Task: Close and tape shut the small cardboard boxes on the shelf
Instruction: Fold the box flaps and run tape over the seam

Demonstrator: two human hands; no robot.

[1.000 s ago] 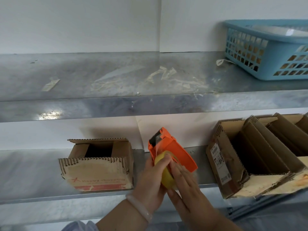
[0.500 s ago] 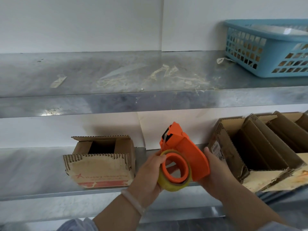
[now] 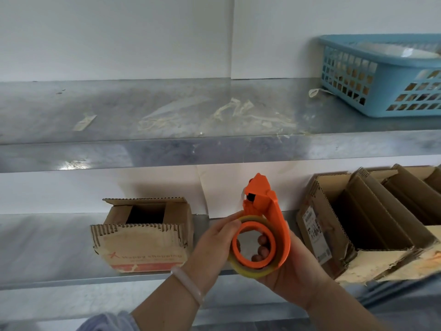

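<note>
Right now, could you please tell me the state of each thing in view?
Left cardboard box: upright, flaps open, untaped.
Right cardboard boxes: tilted, open, untaped.
Tape dispenser: held up, tape roll loaded.
Left hand: grips tape roll.
Right hand: holds tape dispenser.
Blue basket: upright on upper shelf.

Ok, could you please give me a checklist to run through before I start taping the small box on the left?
1. Grip on the tape dispenser: ok, right hand grips it, left hand holds the tape roll.
2. Roll seated on the dispenser: ok.
3. Loose tape end ready at the cutter: cannot tell.
4. Flaps of the small box closed: not ok, top open.
5. A hand free to fold flaps: not ok.
6. Box sitting upright on the shelf: ok.
</note>
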